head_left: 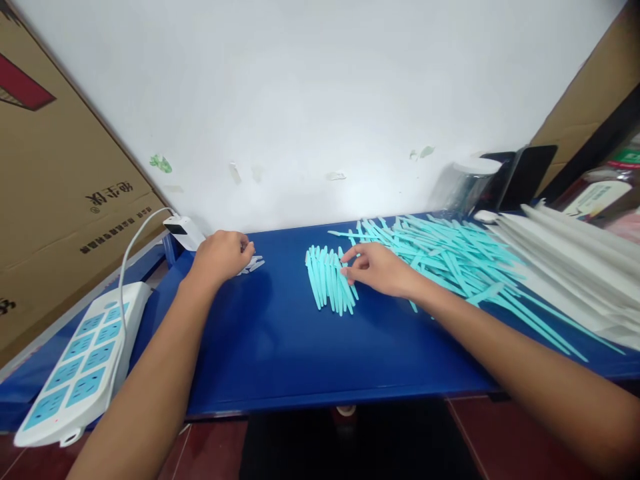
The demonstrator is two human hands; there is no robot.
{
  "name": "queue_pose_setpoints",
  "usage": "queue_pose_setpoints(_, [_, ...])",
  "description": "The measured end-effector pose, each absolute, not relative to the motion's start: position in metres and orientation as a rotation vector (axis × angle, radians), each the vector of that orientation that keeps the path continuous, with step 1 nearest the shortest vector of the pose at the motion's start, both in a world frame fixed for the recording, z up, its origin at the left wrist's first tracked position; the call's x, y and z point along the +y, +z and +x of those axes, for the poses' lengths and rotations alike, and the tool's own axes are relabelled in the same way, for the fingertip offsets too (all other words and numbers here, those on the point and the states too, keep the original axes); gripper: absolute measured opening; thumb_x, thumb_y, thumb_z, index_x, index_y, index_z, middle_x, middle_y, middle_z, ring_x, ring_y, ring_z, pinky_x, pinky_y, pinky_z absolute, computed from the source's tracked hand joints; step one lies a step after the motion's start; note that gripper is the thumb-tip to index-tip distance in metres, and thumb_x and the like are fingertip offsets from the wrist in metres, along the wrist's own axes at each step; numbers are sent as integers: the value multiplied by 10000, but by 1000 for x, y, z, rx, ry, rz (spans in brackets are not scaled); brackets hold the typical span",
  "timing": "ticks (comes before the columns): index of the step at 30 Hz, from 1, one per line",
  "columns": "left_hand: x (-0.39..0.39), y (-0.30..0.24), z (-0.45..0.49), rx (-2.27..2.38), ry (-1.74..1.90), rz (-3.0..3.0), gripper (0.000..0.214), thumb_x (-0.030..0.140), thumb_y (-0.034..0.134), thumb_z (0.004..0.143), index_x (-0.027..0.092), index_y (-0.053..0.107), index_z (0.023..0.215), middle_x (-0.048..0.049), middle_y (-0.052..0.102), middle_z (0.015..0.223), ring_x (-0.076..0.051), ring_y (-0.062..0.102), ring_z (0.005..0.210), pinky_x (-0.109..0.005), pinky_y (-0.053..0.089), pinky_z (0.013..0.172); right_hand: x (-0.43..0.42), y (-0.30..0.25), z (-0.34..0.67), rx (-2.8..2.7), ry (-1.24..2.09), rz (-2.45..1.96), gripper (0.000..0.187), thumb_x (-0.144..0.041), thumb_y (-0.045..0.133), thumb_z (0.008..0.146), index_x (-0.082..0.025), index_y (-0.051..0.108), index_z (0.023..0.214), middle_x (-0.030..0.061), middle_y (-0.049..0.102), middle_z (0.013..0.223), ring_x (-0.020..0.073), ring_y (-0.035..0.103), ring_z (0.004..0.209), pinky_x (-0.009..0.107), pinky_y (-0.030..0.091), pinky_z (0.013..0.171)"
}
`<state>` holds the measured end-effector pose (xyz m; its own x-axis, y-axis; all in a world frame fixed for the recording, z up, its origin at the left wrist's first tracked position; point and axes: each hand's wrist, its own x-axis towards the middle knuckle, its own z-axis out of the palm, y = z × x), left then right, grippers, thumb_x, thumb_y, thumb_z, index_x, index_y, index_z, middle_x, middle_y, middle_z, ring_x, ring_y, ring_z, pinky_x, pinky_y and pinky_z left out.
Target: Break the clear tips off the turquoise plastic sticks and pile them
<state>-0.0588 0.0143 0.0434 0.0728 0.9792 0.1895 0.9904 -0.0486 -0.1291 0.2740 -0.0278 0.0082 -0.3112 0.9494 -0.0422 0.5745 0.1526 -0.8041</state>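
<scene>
My left hand (223, 255) rests on the blue table (260, 347) at the far left, fingers curled over a few small white pieces (253, 265). My right hand (376, 268) lies at the right side of a neat row of short turquoise sticks (327, 280), its thumb and forefinger pinched on the end stick. Behind and to the right of that hand spreads a loose heap of long turquoise sticks (450, 257).
A white power strip (83, 367) with blue sockets and its cable lies at the left edge. Cardboard boxes (55, 180) stand on the left. White packets (575, 267) are stacked at the right, with a clear jar (465, 187) and a dark phone (525, 177) behind.
</scene>
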Motion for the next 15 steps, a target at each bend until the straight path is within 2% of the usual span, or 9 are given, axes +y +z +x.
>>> queue_pose_setpoints(3, [17,38,-62,-2041,55,-2171,440,475,484,939,212,817,1059,-172,791,1033,-357,725,968,-393,541,769,-20,11,284,-1979,874,-1488,249,-374,656,927,-177,710,1068,44,774,762,165,575,526,314,421,549])
queue_pose_setpoints(7, [16,39,-62,-2075,71,-2108,460,513,506,933,204,820,1066,-195,785,1049,-387,723,958,-423,540,782,-1,16,311,-1942,245,-1738,209,-375,657,938,-191,748,899,90,763,801,244,667,700,344,417,616])
queue_pose_setpoints(9, [15,41,-59,-2079,68,-2064,498,535,478,952,184,818,1048,-220,777,1023,-409,720,950,-447,535,783,6,14,320,-1940,116,-1838,278,-451,678,930,-188,749,876,118,754,808,275,673,735,359,419,625])
queue_pose_setpoints(12, [14,43,-58,-2068,87,-2038,504,517,454,972,169,815,1023,-243,765,991,-433,715,951,-467,530,777,8,7,321,-2031,136,-1921,431,-607,677,903,-180,740,913,133,727,776,288,670,715,366,443,620])
queue_pose_setpoints(15, [15,42,-60,-2076,75,-2059,419,488,532,943,195,817,1033,-220,771,1022,-414,714,957,-454,532,787,7,-4,313,-2084,72,-1939,613,-707,635,888,-132,698,1093,193,724,966,309,679,785,389,488,651])
